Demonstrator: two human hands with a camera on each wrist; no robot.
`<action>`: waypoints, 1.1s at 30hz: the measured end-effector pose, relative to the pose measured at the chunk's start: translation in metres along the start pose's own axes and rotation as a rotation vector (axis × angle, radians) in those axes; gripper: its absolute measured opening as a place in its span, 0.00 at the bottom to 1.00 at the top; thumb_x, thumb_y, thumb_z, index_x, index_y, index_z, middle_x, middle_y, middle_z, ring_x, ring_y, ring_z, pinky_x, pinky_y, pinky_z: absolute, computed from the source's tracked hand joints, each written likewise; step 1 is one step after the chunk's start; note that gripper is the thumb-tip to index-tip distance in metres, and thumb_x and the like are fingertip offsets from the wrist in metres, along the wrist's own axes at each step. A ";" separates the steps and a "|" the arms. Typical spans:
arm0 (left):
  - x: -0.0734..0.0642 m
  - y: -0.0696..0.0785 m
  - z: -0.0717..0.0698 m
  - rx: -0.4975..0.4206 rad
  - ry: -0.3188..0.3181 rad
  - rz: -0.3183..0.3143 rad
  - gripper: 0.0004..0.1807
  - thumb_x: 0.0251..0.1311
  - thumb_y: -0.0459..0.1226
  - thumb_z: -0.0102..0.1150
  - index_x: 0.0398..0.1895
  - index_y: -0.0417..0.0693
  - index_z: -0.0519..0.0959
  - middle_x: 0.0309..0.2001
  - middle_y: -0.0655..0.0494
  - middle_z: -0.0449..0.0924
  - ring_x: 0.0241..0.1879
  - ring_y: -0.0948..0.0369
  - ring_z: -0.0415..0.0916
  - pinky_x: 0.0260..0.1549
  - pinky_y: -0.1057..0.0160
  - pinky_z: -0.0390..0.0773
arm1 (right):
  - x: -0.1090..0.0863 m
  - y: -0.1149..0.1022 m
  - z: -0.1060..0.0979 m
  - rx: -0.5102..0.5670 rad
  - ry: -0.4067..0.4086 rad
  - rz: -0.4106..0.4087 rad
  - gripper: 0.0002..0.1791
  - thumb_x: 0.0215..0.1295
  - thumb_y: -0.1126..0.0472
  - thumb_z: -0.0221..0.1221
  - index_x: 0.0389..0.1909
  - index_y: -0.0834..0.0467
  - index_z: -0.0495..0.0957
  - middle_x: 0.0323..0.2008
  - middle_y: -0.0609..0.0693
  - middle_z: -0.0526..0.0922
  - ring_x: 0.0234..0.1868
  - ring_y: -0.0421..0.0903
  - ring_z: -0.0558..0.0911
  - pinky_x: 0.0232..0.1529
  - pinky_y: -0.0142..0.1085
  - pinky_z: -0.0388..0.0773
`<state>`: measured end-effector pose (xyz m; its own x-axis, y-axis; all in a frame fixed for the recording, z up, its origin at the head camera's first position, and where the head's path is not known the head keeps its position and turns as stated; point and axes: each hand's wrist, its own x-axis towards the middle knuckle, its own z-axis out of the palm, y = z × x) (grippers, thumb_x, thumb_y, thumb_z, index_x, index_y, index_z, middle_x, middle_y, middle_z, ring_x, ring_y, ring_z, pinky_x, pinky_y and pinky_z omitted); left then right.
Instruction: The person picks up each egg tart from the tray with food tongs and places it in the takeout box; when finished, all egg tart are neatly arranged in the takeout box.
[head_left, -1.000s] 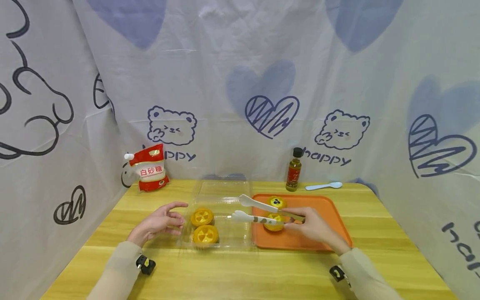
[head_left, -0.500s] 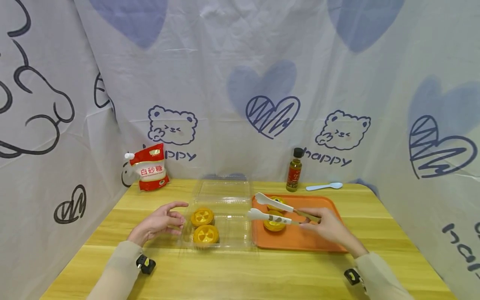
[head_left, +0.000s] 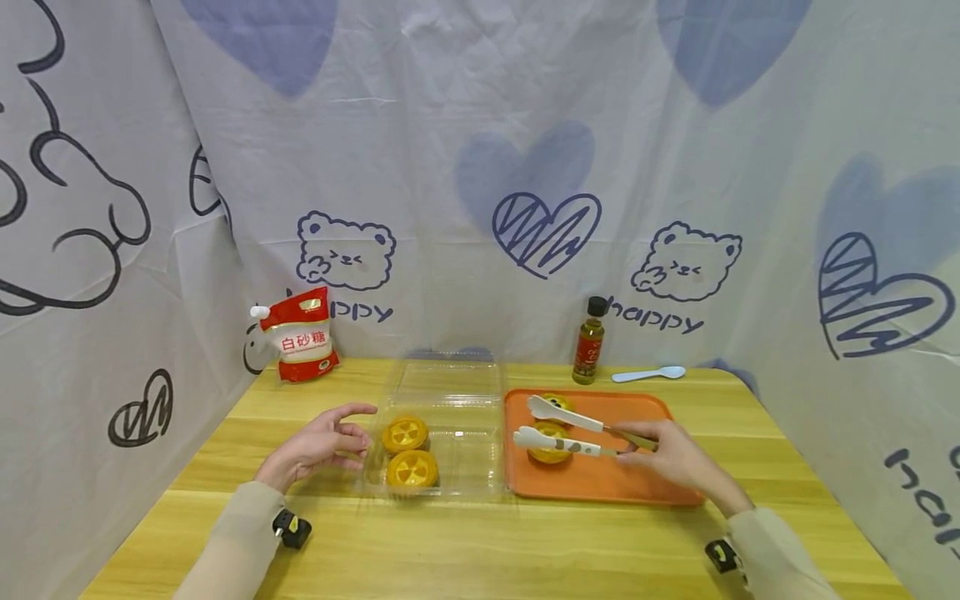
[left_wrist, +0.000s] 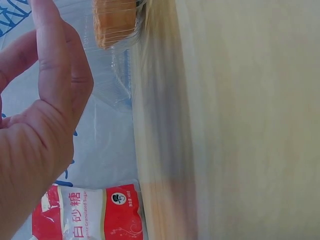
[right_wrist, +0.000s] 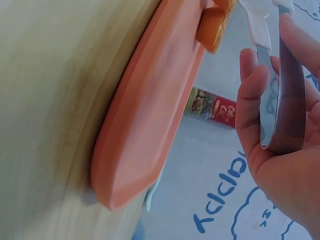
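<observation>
The right wrist view discloses the bent metal back of the tongs point(right_wrist: 289, 95), seated against the right hand point(head_left: 673, 457), which the head view conceals. The left wrist view shows the side wall of one container tart point(left_wrist: 115, 22); the head view shows the tops of both tarts inside the clear container point(head_left: 472, 467). The right hand pinches the tongs between thumb and fingers. Their white tips stand apart, pointing to 9 o'clock, over the near tray tart point(head_left: 551, 459) and the far tray tart point(head_left: 553, 400); contact cannot be told. The left hand point(head_left: 322, 442), fingers loosely bent, is at the container's 9 o'clock edge; touch cannot be confirmed. The container's 3 o'clock edge lies just beside the orange tray point(head_left: 622, 483). Beyond the tray, the bottle point(head_left: 588, 346) stands at 12 o'clock, the spoon point(head_left: 648, 374) at 1. The sugar bag point(head_left: 303, 343) stands at the container's 10 o'clock. Open tabletop point(head_left: 495, 550) runs along the 6 o'clock side; the tray's surface shows from 2 to 5 o'clock.
</observation>
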<state>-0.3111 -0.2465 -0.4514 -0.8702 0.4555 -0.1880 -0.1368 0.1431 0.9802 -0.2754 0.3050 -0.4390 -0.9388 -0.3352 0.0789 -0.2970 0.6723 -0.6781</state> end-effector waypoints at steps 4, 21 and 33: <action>0.000 0.000 0.000 0.000 0.000 -0.003 0.38 0.66 0.29 0.56 0.75 0.39 0.49 0.40 0.46 0.78 0.34 0.58 0.79 0.37 0.57 0.86 | 0.000 0.004 -0.002 0.006 -0.026 -0.001 0.27 0.60 0.55 0.67 0.61 0.54 0.78 0.57 0.55 0.82 0.44 0.45 0.81 0.53 0.44 0.79; 0.000 -0.001 -0.001 -0.005 -0.006 -0.002 0.38 0.66 0.29 0.56 0.75 0.40 0.49 0.40 0.46 0.78 0.34 0.58 0.79 0.37 0.57 0.86 | -0.008 0.008 -0.017 -0.052 -0.073 -0.037 0.29 0.60 0.54 0.67 0.62 0.58 0.76 0.58 0.55 0.81 0.42 0.42 0.78 0.46 0.36 0.78; 0.000 0.000 0.000 -0.001 0.002 -0.014 0.38 0.66 0.29 0.56 0.75 0.40 0.50 0.40 0.46 0.77 0.34 0.58 0.79 0.38 0.57 0.86 | -0.014 0.015 -0.020 -0.101 -0.093 -0.028 0.27 0.60 0.55 0.67 0.61 0.58 0.77 0.55 0.54 0.83 0.39 0.39 0.77 0.41 0.30 0.77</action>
<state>-0.3108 -0.2468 -0.4510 -0.8689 0.4521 -0.2016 -0.1496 0.1485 0.9775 -0.2700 0.3324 -0.4356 -0.9110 -0.4116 0.0256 -0.3437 0.7233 -0.5989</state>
